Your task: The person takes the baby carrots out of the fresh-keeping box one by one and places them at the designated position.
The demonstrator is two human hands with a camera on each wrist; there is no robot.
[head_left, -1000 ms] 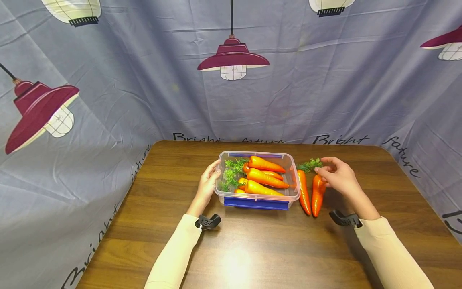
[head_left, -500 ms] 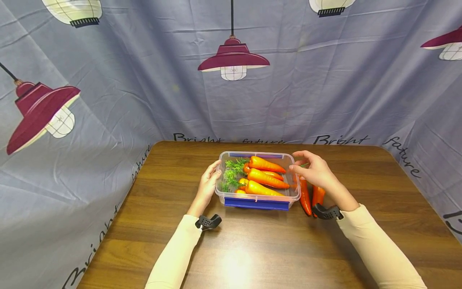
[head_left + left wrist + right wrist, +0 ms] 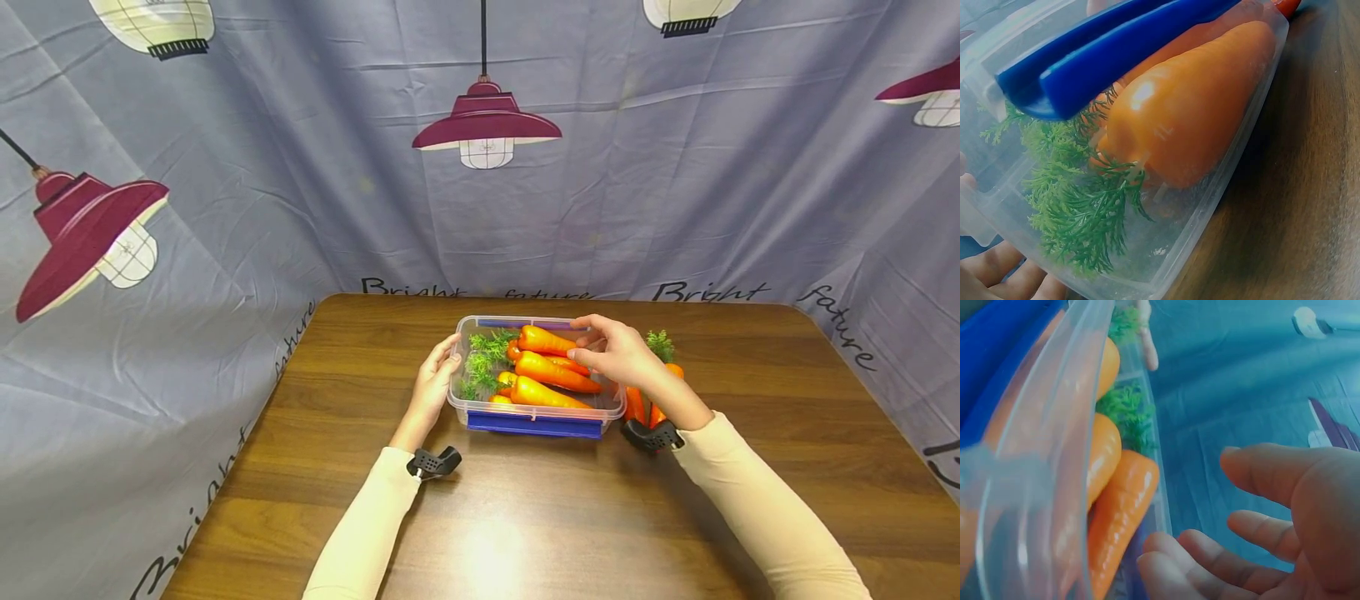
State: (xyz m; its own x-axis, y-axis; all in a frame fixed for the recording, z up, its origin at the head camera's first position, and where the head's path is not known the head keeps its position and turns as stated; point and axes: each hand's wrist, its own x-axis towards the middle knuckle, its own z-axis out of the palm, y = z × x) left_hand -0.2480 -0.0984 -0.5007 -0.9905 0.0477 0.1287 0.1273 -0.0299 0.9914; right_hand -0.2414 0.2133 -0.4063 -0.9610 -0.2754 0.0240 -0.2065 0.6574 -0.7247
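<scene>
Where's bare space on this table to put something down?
The brown wooden table is bare in front of the blue-latched clear plastic box, between the cream sleeves; left of the left hand; and right of the loose orange carrots. Crowded: inside the box among packed carrots, especially its right end, by the right hand.

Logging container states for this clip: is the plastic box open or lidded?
Open: the head view shows no lid across the plastic box, and the right hand is over the uncovered carrots inside.
</scene>
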